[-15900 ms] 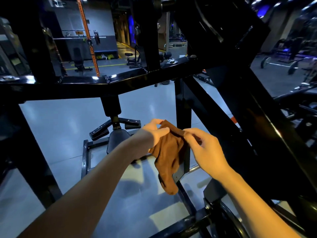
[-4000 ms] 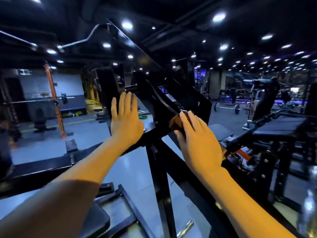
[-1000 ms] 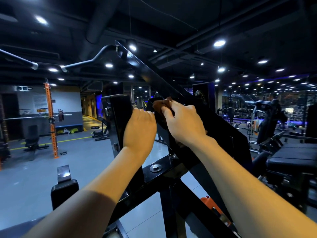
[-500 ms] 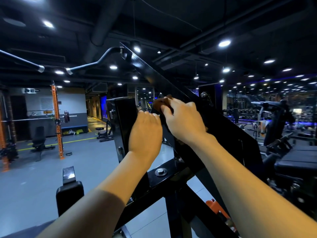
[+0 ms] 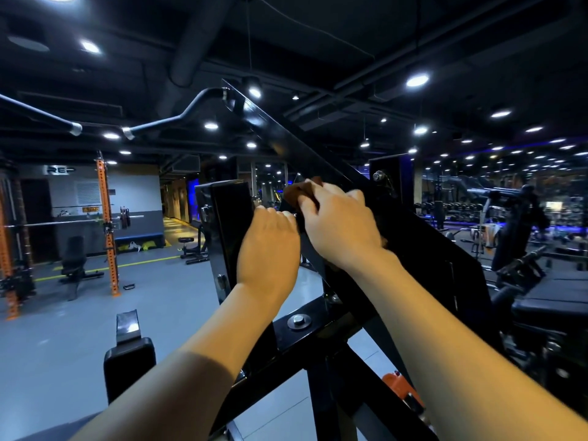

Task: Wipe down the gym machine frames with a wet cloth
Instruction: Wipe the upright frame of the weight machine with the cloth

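Note:
A black gym machine frame fills the middle, with a slanted arm (image 5: 296, 148) rising to the upper left. My right hand (image 5: 340, 224) grips a brown cloth (image 5: 300, 191) against that slanted arm, and only the cloth's upper end shows past my fingers. My left hand (image 5: 269, 249) curls over the frame edge just left of the cloth, beside a black upright plate (image 5: 229, 224). What the left fingers hold is hidden behind the hand.
A bolted black crossbar (image 5: 299, 323) runs below my wrists. A black pad (image 5: 129, 364) stands at lower left. An orange rack (image 5: 106, 224) and a bench (image 5: 74, 265) stand far left on the grey floor. More machines crowd the right side (image 5: 515, 233).
Since a second ago both hands have stayed at the same spot on the slanted arm; the view shifted slightly. Four seconds ago my left hand lay flat and open lower on the frame.

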A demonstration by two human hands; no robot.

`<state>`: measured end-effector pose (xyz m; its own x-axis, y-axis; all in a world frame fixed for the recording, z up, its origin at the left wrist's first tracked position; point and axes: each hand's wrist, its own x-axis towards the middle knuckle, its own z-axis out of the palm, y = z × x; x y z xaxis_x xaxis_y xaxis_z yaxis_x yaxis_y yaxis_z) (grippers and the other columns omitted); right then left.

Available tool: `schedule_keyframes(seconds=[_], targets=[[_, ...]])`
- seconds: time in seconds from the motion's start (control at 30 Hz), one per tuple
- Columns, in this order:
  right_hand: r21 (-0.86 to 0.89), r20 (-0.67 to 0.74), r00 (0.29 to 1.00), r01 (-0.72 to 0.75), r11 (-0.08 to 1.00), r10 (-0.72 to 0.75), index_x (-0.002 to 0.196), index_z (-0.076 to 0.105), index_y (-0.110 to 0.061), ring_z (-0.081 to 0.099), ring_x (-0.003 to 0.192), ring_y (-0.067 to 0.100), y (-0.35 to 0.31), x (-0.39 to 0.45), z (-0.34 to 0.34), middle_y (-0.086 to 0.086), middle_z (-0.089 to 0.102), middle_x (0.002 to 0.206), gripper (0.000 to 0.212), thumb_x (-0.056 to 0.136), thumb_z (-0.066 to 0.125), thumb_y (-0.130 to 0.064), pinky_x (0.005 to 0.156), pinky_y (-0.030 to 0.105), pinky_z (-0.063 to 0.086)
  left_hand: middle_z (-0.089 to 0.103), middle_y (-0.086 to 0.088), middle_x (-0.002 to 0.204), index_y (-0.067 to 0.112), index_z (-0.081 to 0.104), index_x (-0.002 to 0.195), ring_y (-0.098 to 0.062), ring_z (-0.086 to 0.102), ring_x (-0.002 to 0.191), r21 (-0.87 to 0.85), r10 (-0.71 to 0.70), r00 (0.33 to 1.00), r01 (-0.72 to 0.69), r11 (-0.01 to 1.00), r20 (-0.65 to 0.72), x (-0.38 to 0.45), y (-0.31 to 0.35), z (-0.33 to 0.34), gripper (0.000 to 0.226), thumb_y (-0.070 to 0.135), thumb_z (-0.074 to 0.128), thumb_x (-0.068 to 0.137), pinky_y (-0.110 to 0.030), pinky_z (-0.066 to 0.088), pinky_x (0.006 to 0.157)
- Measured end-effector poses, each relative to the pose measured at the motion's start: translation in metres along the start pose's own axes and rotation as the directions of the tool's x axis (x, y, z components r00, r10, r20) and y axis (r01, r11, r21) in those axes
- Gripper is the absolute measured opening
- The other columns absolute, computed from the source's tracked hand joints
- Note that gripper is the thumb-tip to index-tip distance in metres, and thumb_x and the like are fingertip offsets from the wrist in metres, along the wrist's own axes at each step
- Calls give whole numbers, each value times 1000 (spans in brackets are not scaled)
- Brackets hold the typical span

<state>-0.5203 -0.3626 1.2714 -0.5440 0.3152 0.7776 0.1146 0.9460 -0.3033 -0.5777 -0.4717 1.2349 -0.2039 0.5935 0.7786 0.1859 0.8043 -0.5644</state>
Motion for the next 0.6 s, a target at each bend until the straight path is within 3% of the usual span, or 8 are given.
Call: schedule_keyframes(seconds=[0.07,0.3,0.37,0.5,0.6], targets=[[-6,22,1000,-16,1000,16,141,54,-35,43,124,28,-3,9,6,-9,56,142,43,108,32,-49,95,46,44,50,-6,93,10,54,108,-24,51,92,14,12,1000,-13,1000,14,-1,-1,1,23,17,36,94,-39,38,97],[-177,-74,992,-113,978,102,140,56,-34,46,114,23,19,-73,-18,-16,62,127,45,106,31,-51,86,40,45,52,-3,84,11,56,103,-22,54,85,-17,-45,998,46,999,45,2,2,2,16,21,47,94,-38,42,95],[-148,-62,993,-104,984,95,136,58,-33,47,114,25,18,-59,-16,-13,63,126,42,107,31,-49,86,41,43,54,-3,87,10,56,106,-22,55,87,-27,-40,998,41,999,49,2,2,4,19,19,44,94,-38,42,95],[75,82,995,-69,995,63,135,57,-35,44,123,28,3,5,-8,-5,60,134,39,108,33,-48,90,45,45,55,-3,91,9,54,109,-22,55,91,-21,-21,999,22,1000,24,2,2,1,37,11,25,86,-37,41,97],[60,81,996,-48,997,43,137,57,-36,44,125,26,0,3,-6,-7,59,134,40,108,33,-50,90,44,46,56,-2,93,10,53,109,-21,56,93,17,-18,1000,18,1000,4,1,2,3,27,11,33,89,-37,41,99]])
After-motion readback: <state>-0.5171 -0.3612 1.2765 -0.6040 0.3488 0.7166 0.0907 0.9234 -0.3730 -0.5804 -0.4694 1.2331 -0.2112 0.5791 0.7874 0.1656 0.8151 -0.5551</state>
